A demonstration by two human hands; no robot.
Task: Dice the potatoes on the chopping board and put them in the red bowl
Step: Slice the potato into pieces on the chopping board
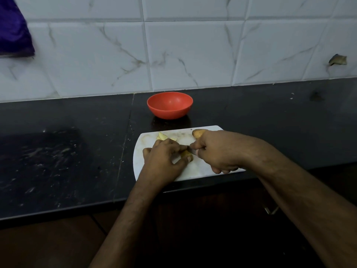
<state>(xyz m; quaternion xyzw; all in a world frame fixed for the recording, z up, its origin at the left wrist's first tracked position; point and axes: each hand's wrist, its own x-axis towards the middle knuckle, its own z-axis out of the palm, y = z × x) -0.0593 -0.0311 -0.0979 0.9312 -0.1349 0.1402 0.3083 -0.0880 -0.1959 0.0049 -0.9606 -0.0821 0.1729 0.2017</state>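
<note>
Right now the left hand (164,151) is pinning a potato piece (185,154) on the chopping board (195,171) while the right hand (214,151) is gripping the knife (190,149) just beside it, blade crossing the piece, with the red bowl (170,105) standing empty beyond the board.

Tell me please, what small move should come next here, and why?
Probably press the knife down through the potato piece that the left hand pinches on the chopping board. The right hand holds the blade against it, and the red bowl looks empty.
</note>
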